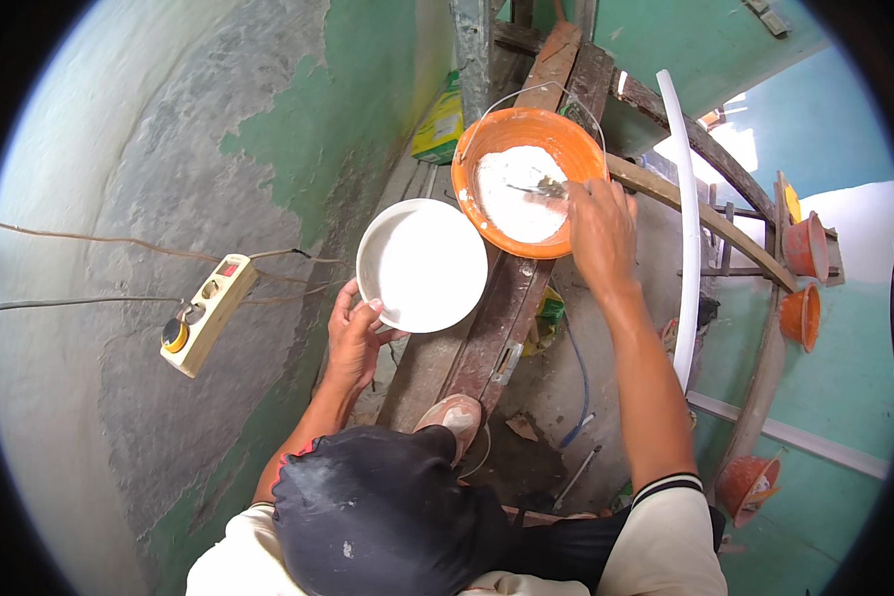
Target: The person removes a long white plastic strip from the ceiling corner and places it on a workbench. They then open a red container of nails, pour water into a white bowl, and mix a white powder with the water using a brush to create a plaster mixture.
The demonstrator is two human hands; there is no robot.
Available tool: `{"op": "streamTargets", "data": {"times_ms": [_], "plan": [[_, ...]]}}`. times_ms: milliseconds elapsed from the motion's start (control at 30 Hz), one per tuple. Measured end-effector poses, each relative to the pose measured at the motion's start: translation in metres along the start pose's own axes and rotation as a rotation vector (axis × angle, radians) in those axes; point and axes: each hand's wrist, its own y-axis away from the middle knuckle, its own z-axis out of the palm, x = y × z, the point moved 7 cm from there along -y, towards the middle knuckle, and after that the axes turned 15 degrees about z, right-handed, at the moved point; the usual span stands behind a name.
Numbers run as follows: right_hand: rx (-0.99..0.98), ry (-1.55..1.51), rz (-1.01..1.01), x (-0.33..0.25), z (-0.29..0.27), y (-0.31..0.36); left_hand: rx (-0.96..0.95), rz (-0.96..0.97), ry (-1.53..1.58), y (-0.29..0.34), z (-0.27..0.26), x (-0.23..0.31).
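My left hand [354, 336] grips the rim of a round white bowl [429, 266], thumb over the edge. The bowl's inside is plain white, and I cannot tell how much it holds. Just beyond it to the right stands an orange bucket [475, 129] with a thin wire handle, on the planks. White powder [517, 211] lies in its bottom. My right hand [603, 223] reaches over the bucket's right rim, closed around a putty knife [540, 186] whose metal blade is in the powder. The knife's handle is mostly hidden by my fingers.
Wooden planks [497, 323] run away from me, with a foot on them. A power strip [207, 316] with cables hangs by the left wall. At the right are a long white strip [683, 219], timber poles [710, 221] and orange buckets [807, 248]. A green-yellow package [439, 124] stands behind.
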Motion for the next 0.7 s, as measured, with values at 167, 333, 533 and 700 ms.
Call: {"op": "streamTargets", "data": {"times_ms": [167,333,533,700], "plan": [[-0.239,0.26,-0.036,0.013,0.057,-0.02,0.001,-0.006,-0.017,0.0,-0.003,-0.002],[-0.495,0.084,0.046,0.008,0.109,-0.012,0.013,-0.013,-0.016,0.0,-0.003,-0.002],[-0.444,-0.081,0.107,0.02,0.094,-0.014,0.003,-0.009,-0.01,-0.005,-0.004,-0.002],[-0.362,-0.21,0.144,0.029,0.065,-0.017,-0.006,-0.014,0.003,-0.009,0.0,-0.001]]}}
